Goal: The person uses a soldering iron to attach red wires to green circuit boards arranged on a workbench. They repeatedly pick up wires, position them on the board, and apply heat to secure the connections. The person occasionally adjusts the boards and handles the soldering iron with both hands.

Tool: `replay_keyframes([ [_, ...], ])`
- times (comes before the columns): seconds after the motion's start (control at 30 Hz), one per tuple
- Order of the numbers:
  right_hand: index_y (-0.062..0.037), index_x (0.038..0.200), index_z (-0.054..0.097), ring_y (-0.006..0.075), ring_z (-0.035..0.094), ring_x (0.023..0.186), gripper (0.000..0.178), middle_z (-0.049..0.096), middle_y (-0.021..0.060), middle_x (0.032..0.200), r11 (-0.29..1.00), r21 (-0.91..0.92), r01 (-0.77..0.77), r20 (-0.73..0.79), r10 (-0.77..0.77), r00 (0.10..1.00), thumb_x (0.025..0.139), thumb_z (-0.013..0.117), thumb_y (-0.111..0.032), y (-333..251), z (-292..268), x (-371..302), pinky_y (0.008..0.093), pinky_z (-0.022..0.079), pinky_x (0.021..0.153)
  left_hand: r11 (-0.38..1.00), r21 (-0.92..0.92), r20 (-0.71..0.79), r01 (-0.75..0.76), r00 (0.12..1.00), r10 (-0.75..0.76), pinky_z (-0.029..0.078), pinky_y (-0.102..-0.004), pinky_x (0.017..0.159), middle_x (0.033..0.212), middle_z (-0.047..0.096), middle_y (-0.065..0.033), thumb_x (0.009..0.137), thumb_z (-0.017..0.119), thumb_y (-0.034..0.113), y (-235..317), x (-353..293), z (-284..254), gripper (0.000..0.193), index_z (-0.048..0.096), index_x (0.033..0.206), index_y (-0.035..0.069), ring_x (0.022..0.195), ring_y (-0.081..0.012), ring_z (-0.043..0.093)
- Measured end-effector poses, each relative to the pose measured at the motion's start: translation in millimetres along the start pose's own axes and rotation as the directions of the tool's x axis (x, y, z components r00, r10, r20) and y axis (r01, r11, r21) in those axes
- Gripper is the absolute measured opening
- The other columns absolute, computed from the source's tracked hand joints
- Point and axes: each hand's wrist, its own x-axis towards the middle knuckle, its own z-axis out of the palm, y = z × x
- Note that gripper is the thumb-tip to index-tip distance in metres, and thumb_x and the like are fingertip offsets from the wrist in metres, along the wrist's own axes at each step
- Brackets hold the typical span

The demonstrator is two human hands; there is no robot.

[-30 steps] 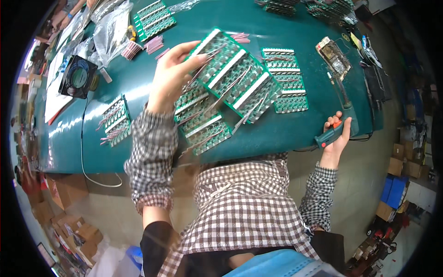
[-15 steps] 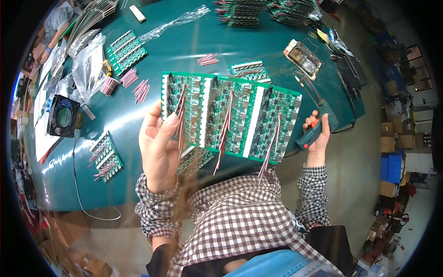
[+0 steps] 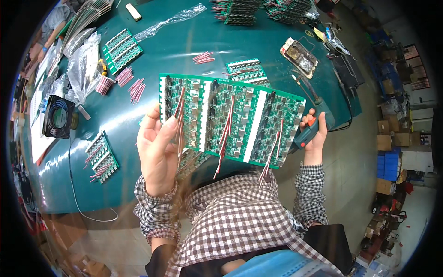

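Note:
My left hand (image 3: 156,154) grips the left edge of a large green circuit board panel (image 3: 242,117), thumb on its front face. The panel is held up over the table's near edge, its component side toward me. Three white strips cross it, and red, black and white wires (image 3: 224,134) hang from it in small bunches. My right hand (image 3: 315,138) is wrapped round a dark green soldering gun (image 3: 325,111) with an orange trigger, just beyond the panel's right edge. The gun's metal tip points up and away, apart from the panel.
A tray with a scorched block (image 3: 300,57) lies beyond the soldering gun. Board stacks (image 3: 234,11) stand at the back. Loose boards (image 3: 122,51), cut wires (image 3: 136,90), a striped cup (image 3: 104,85) and plastic bags (image 3: 84,69) lie left, near a black fan (image 3: 59,116).
The panel has tilted slightly, its right end a little lower. Both hands keep their holds. The table and its things have shifted slightly left in view.

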Motion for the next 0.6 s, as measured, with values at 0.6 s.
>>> replay_keyframes([
  [0.6,-0.0054,0.102,0.050,0.0123,0.053,0.077,0.035,0.053,0.0006,0.078,1.000,0.030,-0.002,0.041,0.001,0.999,0.095,0.052,-0.040,1.8,0.2,-2.6,0.0260,0.050,0.069,1.000,-0.025,0.009,0.012,1.000,-0.012,0.049,-0.0248,0.082,0.109,0.061,-0.0096,0.088,0.059,0.002,-3.1,0.4,-5.9,0.039,0.043,0.123,-0.003,0.095,-0.0126,0.060],
])
